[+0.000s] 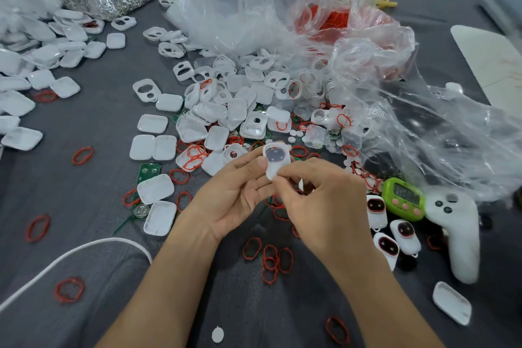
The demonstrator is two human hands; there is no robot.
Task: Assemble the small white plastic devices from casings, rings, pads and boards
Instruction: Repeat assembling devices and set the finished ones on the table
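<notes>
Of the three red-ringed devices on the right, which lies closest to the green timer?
The top device, directly left of the green timer; the other two lie lower, nearer the person.

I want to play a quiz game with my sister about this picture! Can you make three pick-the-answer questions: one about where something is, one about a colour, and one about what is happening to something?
1. Where is the green timer?
A. at the far left edge
B. right beside the white controller
C. at the very top

2. What colour are the loose rings?
A. red
B. blue
C. yellow

3. What is happening to the white casing in the middle?
A. it lies alone on the table
B. it is tucked inside a bag
C. both hands hold it

Answers:
1 B: the timer sits next to the controller, on the right side.
2 A: the rings scattered on the grey cloth are red.
3 C: the left hand and the right hand both grip it above the table.
</notes>
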